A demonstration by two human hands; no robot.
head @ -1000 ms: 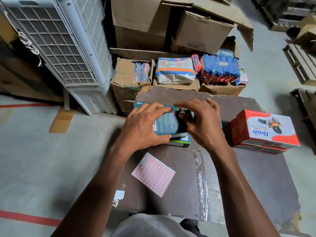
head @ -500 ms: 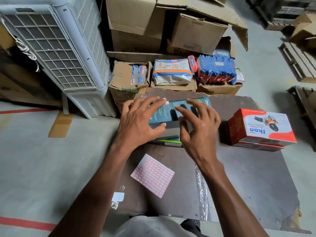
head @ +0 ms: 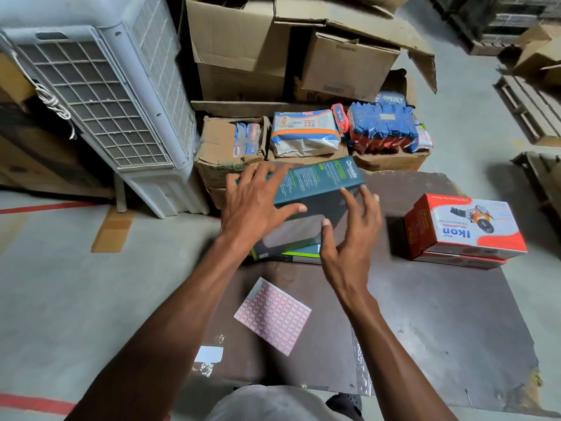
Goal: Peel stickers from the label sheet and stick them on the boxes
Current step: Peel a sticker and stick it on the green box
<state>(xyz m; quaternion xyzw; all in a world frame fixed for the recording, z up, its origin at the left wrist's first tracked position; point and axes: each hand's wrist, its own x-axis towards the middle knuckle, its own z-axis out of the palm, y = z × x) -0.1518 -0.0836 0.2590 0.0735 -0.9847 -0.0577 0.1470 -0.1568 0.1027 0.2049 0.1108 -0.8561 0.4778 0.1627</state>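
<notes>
Teal box (head: pixel 315 185) sits tilted atop a stacked box on the brown board (head: pixel 455 314); left hand (head: pixel 253 205) presses it with spread fingers, right hand (head: pixel 349 235) touches it, fingers loosely apart. Label sheet (head: pixel 273 316) lies nearer.

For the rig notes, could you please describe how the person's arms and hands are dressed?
The left hand and right hand are bare: no gloves, rings, watch or wristbands show. Both forearms are uncovered, with no sleeves in view up to the frame's bottom edge.
</notes>
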